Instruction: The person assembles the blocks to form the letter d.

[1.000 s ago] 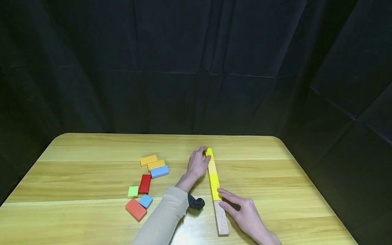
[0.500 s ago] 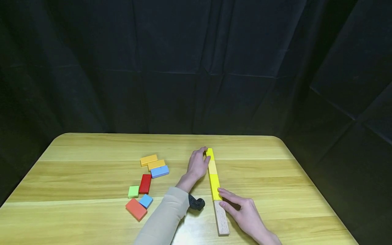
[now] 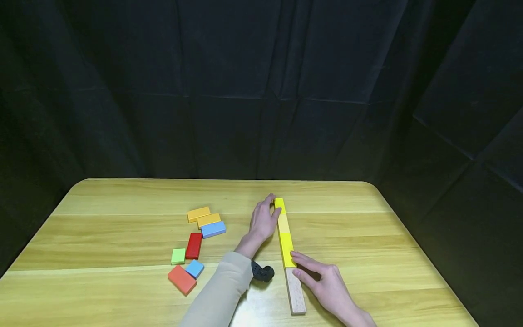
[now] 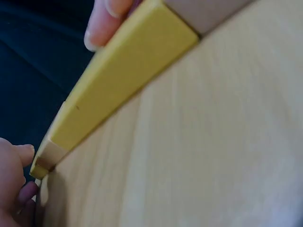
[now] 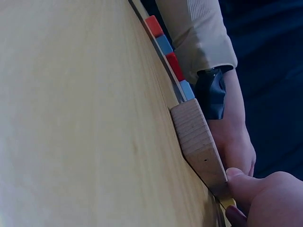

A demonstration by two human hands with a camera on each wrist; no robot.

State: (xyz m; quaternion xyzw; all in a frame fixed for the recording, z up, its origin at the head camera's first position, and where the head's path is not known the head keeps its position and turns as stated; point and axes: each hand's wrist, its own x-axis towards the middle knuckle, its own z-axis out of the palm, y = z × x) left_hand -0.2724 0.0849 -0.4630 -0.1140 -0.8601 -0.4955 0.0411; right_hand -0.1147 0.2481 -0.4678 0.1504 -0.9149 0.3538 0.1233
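In the head view a straight row of blocks runs away across the table: a pale speckled block (image 3: 295, 293) nearest, a long yellow block (image 3: 287, 247), a cream block (image 3: 283, 223) and a short yellow block (image 3: 279, 205) farthest. My left hand (image 3: 262, 220) lies along the row's left side, thumb and index fingertips apart at the short yellow block. With relaxed fingers my right hand (image 3: 327, 284) rests at the joint between the long yellow and speckled blocks, thumb on the speckled one. The right wrist view shows the speckled block (image 5: 196, 139) end-on.
Left of my left sleeve (image 3: 222, 286) lie loose blocks: two orange blocks (image 3: 198, 214), a long blue block (image 3: 213, 229), a dark red block (image 3: 194, 245), a green block (image 3: 178, 256), a small blue block (image 3: 194, 268) and a coral block (image 3: 182, 279). A dark curtain (image 3: 261, 136) hangs behind the table.
My left fingertips have shifted very slightly away from me and to the left at the short yellow block. My right hand and the loose blocks stay put.
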